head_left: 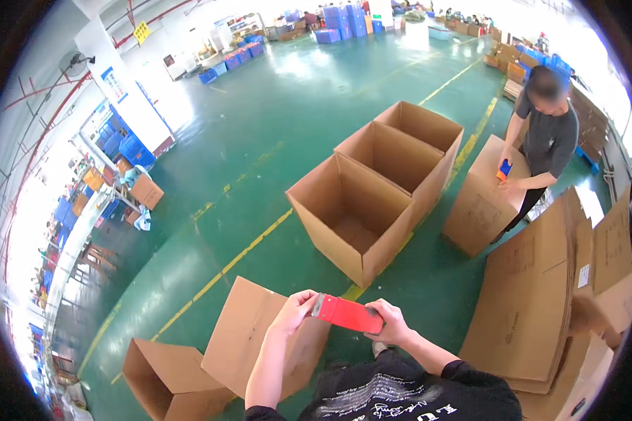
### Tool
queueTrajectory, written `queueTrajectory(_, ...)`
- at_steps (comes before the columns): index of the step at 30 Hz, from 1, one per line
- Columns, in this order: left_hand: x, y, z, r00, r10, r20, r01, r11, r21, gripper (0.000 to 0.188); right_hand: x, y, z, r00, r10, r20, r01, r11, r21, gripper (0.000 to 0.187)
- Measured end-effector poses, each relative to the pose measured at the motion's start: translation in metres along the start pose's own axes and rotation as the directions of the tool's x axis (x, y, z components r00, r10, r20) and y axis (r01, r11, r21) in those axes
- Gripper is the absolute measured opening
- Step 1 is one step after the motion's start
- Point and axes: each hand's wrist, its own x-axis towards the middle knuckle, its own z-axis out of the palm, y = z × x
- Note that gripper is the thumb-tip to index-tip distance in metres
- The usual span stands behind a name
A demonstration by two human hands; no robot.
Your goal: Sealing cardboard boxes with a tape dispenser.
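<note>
A red tape dispenser (350,313) with a metal front end is held level above the floor, close to my body. My right hand (392,322) is wrapped round its dark right end. The fingers of my left hand (293,313) are closed on the metal end; whether they pinch a strip of tape there is too small to tell. Below my left forearm stands a cardboard carton (242,330), its top side closed and partly hidden by my arm.
Three open-topped cartons (363,266) stand in a row ahead. A person (551,133) at the right handles a blue and orange tape dispenser (503,170) on a closed carton (481,210). Flat cardboard sheets (523,302) lean at my right. Another open carton (179,368) lies at the lower left.
</note>
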Motion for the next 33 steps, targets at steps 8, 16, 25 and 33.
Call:
queueTrajectory(8, 0.004, -0.005, -0.057, 0.991, 0.043, -0.129, 0.014, 0.909, 0.416, 0.013, 0.027, 0.016, 0.049, 0.982, 0.077, 0.172, -0.082, 0.996, 0.021, 0.059)
queueTrajectory(16, 0.018, -0.063, -0.216, 0.955, -0.124, -0.268, 0.211, 0.922, 0.326, 0.012, 0.073, 0.057, 0.192, 0.879, 0.242, 0.41, -0.26, 0.966, -0.013, 0.062)
queueTrajectory(25, 0.064, -0.101, -0.46, 0.87, -0.097, -0.483, 0.365, 0.786, 0.499, 0.017, 0.062, 0.118, 0.251, 0.783, 0.415, 0.463, -0.345, 0.91, -0.232, 0.071)
queueTrajectory(33, 0.098, -0.14, -0.498, 0.853, 0.029, -0.521, 0.297, 0.793, 0.532, 0.021, 0.087, 0.118, 0.3, 0.727, 0.504, 0.466, -0.402, 0.863, -0.307, 0.073)
